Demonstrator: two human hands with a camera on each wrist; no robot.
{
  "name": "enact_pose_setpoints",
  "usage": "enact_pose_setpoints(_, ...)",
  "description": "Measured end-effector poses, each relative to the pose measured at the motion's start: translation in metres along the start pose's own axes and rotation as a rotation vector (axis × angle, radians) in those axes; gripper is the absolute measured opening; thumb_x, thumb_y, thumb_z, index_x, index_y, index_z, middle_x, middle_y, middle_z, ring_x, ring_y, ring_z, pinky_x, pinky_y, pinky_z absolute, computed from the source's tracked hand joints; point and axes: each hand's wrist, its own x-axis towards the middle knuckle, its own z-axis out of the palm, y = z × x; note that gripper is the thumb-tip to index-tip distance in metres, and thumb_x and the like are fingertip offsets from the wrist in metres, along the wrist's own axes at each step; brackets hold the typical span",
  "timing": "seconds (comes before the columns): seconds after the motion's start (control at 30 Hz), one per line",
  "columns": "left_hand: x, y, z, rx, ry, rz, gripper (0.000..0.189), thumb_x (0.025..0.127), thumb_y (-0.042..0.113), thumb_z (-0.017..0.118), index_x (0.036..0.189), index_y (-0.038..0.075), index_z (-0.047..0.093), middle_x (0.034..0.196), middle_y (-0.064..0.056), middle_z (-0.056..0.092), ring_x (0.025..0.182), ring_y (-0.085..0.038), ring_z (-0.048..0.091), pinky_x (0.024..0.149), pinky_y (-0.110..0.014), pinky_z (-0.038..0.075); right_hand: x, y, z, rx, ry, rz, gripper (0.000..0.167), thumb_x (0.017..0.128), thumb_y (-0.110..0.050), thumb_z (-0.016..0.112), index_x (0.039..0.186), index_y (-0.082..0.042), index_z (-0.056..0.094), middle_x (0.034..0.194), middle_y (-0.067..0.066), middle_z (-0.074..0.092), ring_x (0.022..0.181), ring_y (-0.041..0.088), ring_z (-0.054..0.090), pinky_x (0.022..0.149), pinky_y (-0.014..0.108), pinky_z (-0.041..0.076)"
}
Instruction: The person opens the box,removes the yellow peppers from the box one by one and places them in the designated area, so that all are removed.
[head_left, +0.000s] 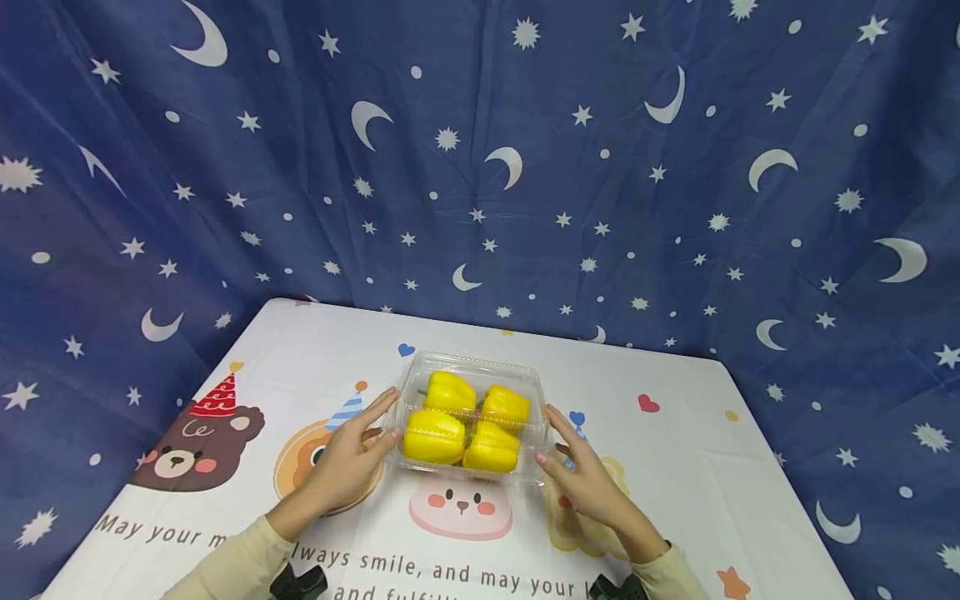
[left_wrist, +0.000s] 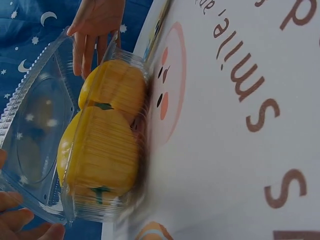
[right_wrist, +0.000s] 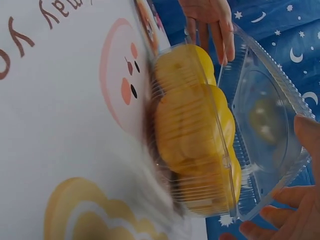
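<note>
Touching the clear plastic box (head_left: 531, 461) from both sides, with the left hand (head_left: 352, 450) at its left side and the right hand (head_left: 588, 483) at its right side. Stretching the fingers of both hands rather straight, so having each grip open and not closed around anything. Resting fingers and thumbs along the edges of the lid (left_wrist: 42, 100), holding it raised at a slant above the bottom part. Resting the box on the bench (head_left: 720, 483), near its middle. Carrying inside the box four yellow bell peppers (head_left: 435, 437), lying close together in two rows of two. Wearing light beige sleeves (head_left: 236, 562) on both arms and a black device (head_left: 298, 581) at each wrist. Showing on the white bench a printed brown bear (head_left: 197, 446) at the left and a pink face (head_left: 461, 510) just before the box. Having behind the bench a dark blue curtain (head_left: 480, 108) with white moons and stars.
</note>
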Motion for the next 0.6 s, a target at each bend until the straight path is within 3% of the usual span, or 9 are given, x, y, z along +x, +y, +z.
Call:
enact_pose_setpoints(0.23, 0.0025, 0.0015, -0.0035, 0.013, 0.000, 0.002, 0.055, 0.103, 0.024, 0.058, 0.154, 0.010, 0.043, 0.163, -0.014, 0.037, 0.150, -0.037, 0.037, 0.108, -0.048, 0.049, 0.0028, -0.0022, -0.0032, 0.010, 0.008, -0.016, 0.063, 0.101, -0.012, 0.058, 0.156, 0.006, 0.030, 0.164, 0.029, 0.025, 0.150, 0.049, 0.027, 0.109, 0.068, 0.039)
enact_pose_setpoints(0.6, 0.0085, 0.0064, -0.0081, 0.010, 0.016, -0.020, 0.053, 0.104, 0.026, 0.057, 0.154, 0.013, 0.044, 0.162, -0.010, 0.040, 0.149, -0.035, 0.039, 0.110, -0.049, 0.049, 0.0096, -0.0034, -0.0056, 0.014, 0.006, -0.055, 0.059, 0.103, -0.008, 0.052, 0.157, 0.000, 0.030, 0.163, 0.023, 0.031, 0.149, 0.045, 0.031, 0.108, 0.071, 0.040)
